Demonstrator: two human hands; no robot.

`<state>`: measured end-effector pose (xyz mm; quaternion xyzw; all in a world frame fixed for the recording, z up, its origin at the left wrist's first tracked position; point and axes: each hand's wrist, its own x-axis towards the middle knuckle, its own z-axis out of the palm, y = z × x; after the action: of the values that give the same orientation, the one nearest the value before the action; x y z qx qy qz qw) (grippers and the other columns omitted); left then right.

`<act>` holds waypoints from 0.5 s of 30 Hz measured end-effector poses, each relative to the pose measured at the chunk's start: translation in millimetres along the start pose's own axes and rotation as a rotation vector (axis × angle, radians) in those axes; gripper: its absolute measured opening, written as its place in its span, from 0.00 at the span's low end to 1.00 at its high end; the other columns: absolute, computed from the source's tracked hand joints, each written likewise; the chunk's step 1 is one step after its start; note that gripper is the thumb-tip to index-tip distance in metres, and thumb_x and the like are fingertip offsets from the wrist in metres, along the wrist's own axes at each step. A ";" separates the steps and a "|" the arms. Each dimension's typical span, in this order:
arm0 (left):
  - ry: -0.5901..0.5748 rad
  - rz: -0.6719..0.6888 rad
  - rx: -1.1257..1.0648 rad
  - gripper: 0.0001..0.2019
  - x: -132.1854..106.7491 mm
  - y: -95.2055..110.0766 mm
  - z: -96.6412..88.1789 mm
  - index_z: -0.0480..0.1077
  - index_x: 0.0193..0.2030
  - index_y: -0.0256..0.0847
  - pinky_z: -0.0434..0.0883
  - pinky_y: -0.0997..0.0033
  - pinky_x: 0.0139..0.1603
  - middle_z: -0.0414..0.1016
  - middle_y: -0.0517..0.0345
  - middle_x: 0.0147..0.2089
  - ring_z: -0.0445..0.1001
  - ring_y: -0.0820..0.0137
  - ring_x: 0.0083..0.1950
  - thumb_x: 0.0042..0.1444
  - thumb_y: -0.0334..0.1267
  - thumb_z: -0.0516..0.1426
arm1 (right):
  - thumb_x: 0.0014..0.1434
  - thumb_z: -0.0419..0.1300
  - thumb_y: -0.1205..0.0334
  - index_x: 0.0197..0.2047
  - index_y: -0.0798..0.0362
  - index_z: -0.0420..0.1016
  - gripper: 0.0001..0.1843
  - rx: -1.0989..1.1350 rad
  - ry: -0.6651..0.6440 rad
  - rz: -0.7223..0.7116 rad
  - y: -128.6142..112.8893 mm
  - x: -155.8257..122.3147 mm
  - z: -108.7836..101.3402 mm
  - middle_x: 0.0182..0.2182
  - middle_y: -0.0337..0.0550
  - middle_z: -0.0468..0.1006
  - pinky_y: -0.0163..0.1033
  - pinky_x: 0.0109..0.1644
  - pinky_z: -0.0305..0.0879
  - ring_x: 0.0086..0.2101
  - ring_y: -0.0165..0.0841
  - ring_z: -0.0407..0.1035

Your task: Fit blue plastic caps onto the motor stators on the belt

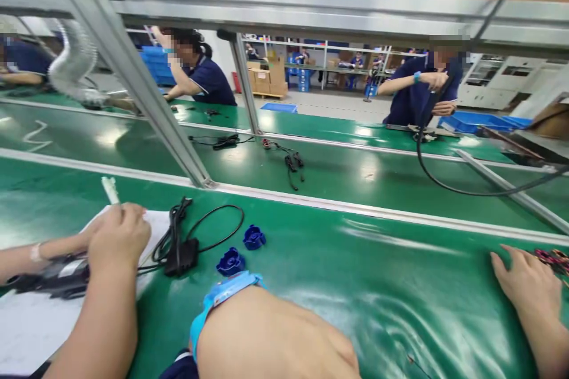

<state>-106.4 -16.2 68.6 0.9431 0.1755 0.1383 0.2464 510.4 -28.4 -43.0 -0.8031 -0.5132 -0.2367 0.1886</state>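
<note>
My left hand (pixel 119 238) is closed around a white pen (pixel 109 189) over a sheet of white paper (pixel 156 226) at the near left of the green bench (pixel 355 272). A second forearm (pixel 22 259) reaches in from the far left beside a black device (pixel 57 275) lying on the paper. My right hand (pixel 524 284) lies flat and open on the bench at the far right, next to a bundle of coloured wires (pixel 553 259). A bare forearm with a blue wrist strap (pixel 224 293) fills the bottom centre; its hand is hidden.
A black cable with an adapter block (pixel 180 251) and two blue plastic parts (pixel 254 237) (pixel 230 262) lie right of the paper. A slanted metal post (pixel 133 83) stands behind. More cables (pixel 293 163) lie on the far belt. Two people in dark shirts (pixel 208 80) (pixel 422 95) work opposite.
</note>
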 end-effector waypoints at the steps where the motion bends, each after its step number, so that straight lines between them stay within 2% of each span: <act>1: 0.058 -0.038 0.024 0.25 -5.6 -8.4 -1.7 0.79 0.32 0.50 0.59 0.71 0.31 0.69 0.62 0.25 0.72 0.70 0.35 0.45 0.68 0.56 | 0.59 0.38 0.36 0.74 0.31 0.37 0.41 0.003 0.021 -0.022 -4.8 -2.1 -1.5 0.47 0.68 0.72 0.70 0.45 0.63 0.48 0.69 0.68; 4: 0.222 -0.142 0.101 0.18 -27.4 -32.8 -1.7 0.76 0.24 0.50 0.57 0.70 0.29 0.68 0.60 0.22 0.71 0.68 0.34 0.46 0.61 0.57 | 0.59 0.42 0.39 0.72 0.24 0.33 0.39 0.052 0.056 -0.141 -31.3 -4.0 -4.0 0.48 0.64 0.73 0.70 0.46 0.61 0.50 0.68 0.67; 6: 0.274 -0.193 0.135 0.17 -44.8 -46.6 2.8 0.73 0.20 0.51 0.56 0.69 0.28 0.67 0.59 0.20 0.71 0.67 0.34 0.48 0.59 0.57 | 0.60 0.45 0.40 0.72 0.21 0.36 0.39 0.107 0.062 -0.233 -62.5 3.1 -1.9 0.49 0.59 0.74 0.69 0.48 0.62 0.51 0.65 0.68; 7: 0.289 -0.217 0.152 0.17 -53.7 -52.9 5.4 0.72 0.19 0.52 0.56 0.68 0.29 0.67 0.59 0.19 0.71 0.67 0.35 0.49 0.58 0.56 | 0.61 0.47 0.41 0.72 0.23 0.40 0.38 0.140 0.057 -0.285 -83.1 9.4 0.0 0.50 0.57 0.75 0.68 0.49 0.64 0.51 0.63 0.69; 9: 0.314 -0.257 0.206 0.18 -70.2 -65.1 8.5 0.71 0.18 0.53 0.57 0.68 0.30 0.68 0.60 0.20 0.72 0.68 0.37 0.50 0.58 0.54 | 0.62 0.49 0.43 0.71 0.32 0.56 0.33 0.214 0.039 -0.383 -134.2 25.4 4.1 0.51 0.55 0.76 0.65 0.53 0.65 0.51 0.59 0.71; 11: 0.329 -0.271 0.274 0.19 -84.4 -79.0 4.8 0.73 0.20 0.52 0.58 0.69 0.33 0.70 0.60 0.22 0.73 0.71 0.40 0.52 0.58 0.52 | 0.64 0.51 0.43 0.59 0.43 0.73 0.26 0.317 -0.013 -0.493 -195.3 42.6 8.0 0.50 0.53 0.77 0.61 0.56 0.66 0.51 0.54 0.72; 13: 0.332 -0.265 0.319 0.21 -96.4 -96.2 -8.2 0.75 0.24 0.48 0.59 0.68 0.36 0.74 0.60 0.25 0.74 0.73 0.44 0.52 0.58 0.50 | 0.64 0.52 0.42 0.52 0.48 0.77 0.24 0.391 -0.092 -0.563 -260.2 57.7 12.2 0.53 0.52 0.76 0.59 0.59 0.65 0.53 0.50 0.70; 15: 0.339 -0.255 0.343 0.24 -108.0 -116.7 -28.5 0.76 0.26 0.44 0.60 0.66 0.39 0.75 0.56 0.26 0.75 0.73 0.48 0.53 0.59 0.48 | 0.64 0.53 0.42 0.53 0.51 0.76 0.25 0.434 -0.200 -0.589 -322.3 69.7 18.4 0.56 0.54 0.74 0.57 0.63 0.61 0.57 0.48 0.67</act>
<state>-244.2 48.0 13.8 0.9047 0.3524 0.2304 0.0656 244.6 162.5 1.2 -0.5816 -0.7763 -0.0872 0.2270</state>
